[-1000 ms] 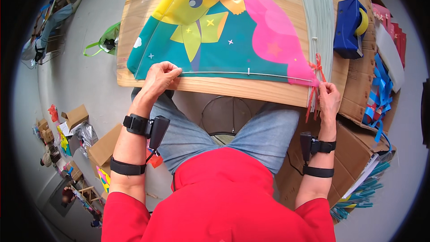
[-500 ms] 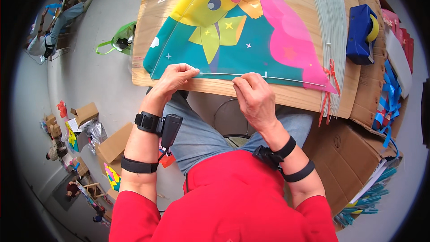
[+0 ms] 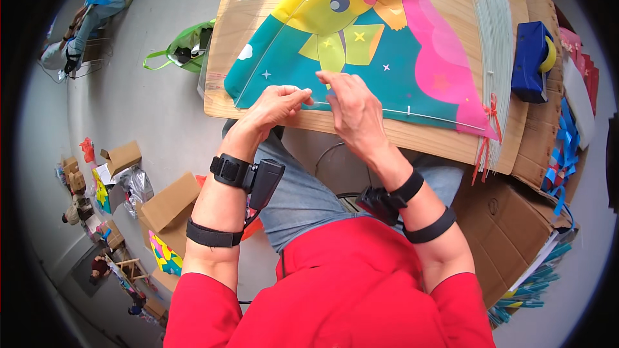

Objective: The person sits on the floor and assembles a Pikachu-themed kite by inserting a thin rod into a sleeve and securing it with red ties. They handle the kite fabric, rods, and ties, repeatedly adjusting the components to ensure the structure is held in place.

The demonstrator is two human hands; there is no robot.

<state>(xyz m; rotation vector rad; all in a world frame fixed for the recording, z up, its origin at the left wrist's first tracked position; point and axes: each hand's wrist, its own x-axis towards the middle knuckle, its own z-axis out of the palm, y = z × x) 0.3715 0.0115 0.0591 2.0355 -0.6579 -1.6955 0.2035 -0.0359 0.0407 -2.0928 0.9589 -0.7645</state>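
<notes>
A triangular kite point(image 3: 400, 84), teal, yellow and pink with a cartoon figure, lies flat on the wooden table point(image 3: 445, 145). A thin white rod runs along its near edge with a small white crosspiece. My left hand point(image 3: 274, 111) is closed in a pinch at that near edge, left of the middle. To its right, my right hand point(image 3: 354, 111) hovers over the kite with thumb and forefinger apart and nothing visible between them. It hides part of the rod. Clear plastic sheeting shows at the kite's left side.
On the table's right lies a bundle of thin white rods point(image 3: 495, 45) with red ties point(image 3: 492, 116). Beyond it stands a blue tape dispenser point(image 3: 530, 67). Cardboard boxes point(image 3: 500, 238) flank me on the right; a green bag point(image 3: 187, 48) sits left of the table.
My right hand has moved left and away from me, off the near edge, its fingers parting. The left hand stays pinched at the edge. The whole view has shifted slightly.
</notes>
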